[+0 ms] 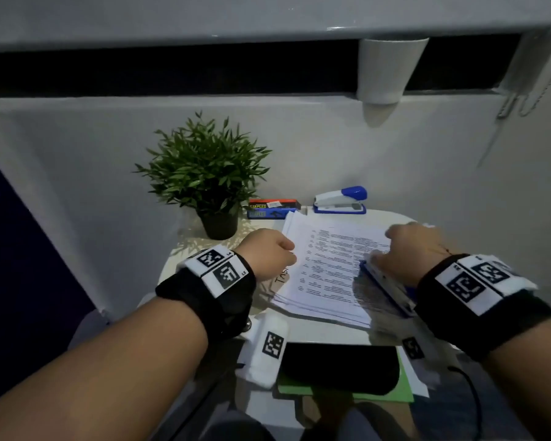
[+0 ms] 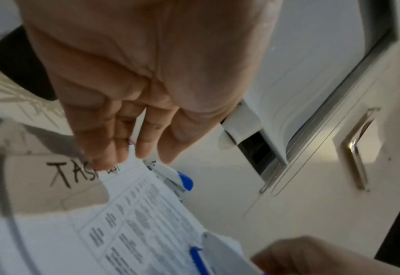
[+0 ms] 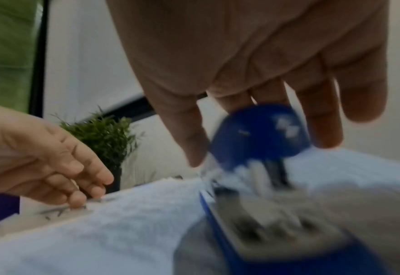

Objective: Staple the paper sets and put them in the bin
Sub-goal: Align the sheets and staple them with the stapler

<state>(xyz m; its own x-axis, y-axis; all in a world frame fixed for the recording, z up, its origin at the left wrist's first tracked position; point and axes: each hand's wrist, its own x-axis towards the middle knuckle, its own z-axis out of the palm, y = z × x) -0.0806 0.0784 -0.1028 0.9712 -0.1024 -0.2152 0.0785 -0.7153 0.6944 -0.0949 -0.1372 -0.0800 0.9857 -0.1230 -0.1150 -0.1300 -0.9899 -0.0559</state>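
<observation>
Black case (image 1: 339,367): laid on a green sheet (image 1: 404,391) at the near edge of the surface (image 1: 325,331), nearer than both hands.
Paper stack (image 1: 328,268): printed sheets are spread between the two hands on the surface; a card with handwritten letters (image 2: 71,173) is seen under the stack's left edge.
Left hand (image 1: 268,253): set at the left edge of the paper stack; its fingertips (image 2: 107,158) are pressed on the corner of the top sheet, fingers bent downward, nothing enclosed.
Right hand (image 1: 411,249): placed over the right edge of the stack; its fingers (image 3: 324,119) are curled around the blue head of a held stapler (image 1: 385,291), the thumb at one side.
Held stapler: blue and white, gripped by the right hand and angled over the right side of the stack; whether its mouth is closed on the sheets cannot be told because of blur.
Second stapler (image 1: 341,200): blue and white, set beyond the stack, ahead of the right hand, untouched.
Staples box (image 1: 272,209): laid just beyond the stack's far left corner, ahead of the left hand.
Potted plant (image 1: 204,173): stood beyond the left hand, beside the staples box.
</observation>
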